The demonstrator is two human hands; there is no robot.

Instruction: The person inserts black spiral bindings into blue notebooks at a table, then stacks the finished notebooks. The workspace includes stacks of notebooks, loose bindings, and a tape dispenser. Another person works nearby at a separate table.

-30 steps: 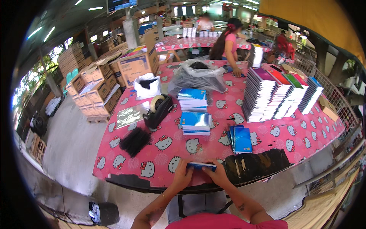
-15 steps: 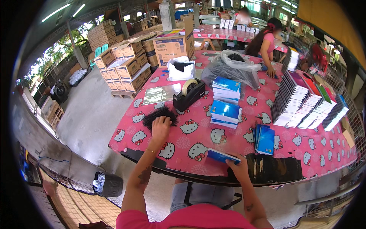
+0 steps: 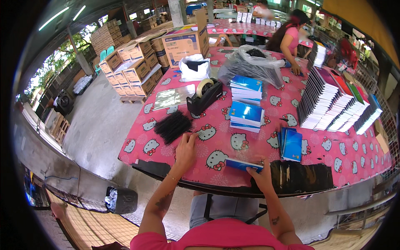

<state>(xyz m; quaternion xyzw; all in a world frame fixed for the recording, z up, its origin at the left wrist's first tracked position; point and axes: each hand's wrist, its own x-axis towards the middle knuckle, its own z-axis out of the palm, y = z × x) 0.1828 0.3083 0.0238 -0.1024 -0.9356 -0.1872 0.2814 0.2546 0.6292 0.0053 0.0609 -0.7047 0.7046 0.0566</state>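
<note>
On the table's near edge my right hand [image 3: 262,174] grips a small notebook [image 3: 242,165] with a blue cover, thumb on top and its pages' edge showing. My left hand [image 3: 186,149] is at the right of a pile of black plastic binding coils [image 3: 172,126]. Its fingers are pinched together, and what they hold, if anything, is too small to make out. To the right of the notebook lie a few blue notebooks [image 3: 291,144], fanned over one another. Two stacks of blue notebooks [image 3: 246,114] stand farther back, beside a black tape dispenser [image 3: 205,99].
Tall stacks of coil-bound notebooks [image 3: 318,100] fill the right side. A clear bag of black coils [image 3: 252,66], a white bag [image 3: 195,68] and clear plastic sheets [image 3: 173,97] lie at the back. Cartons [image 3: 135,73] stand beyond. A co-worker [image 3: 287,39] leans at the far side.
My left hand has drawn back from the coil pile, toward me and to the right, its fingers now pinched. The right hand still holds the notebook. The view has shifted slightly.
</note>
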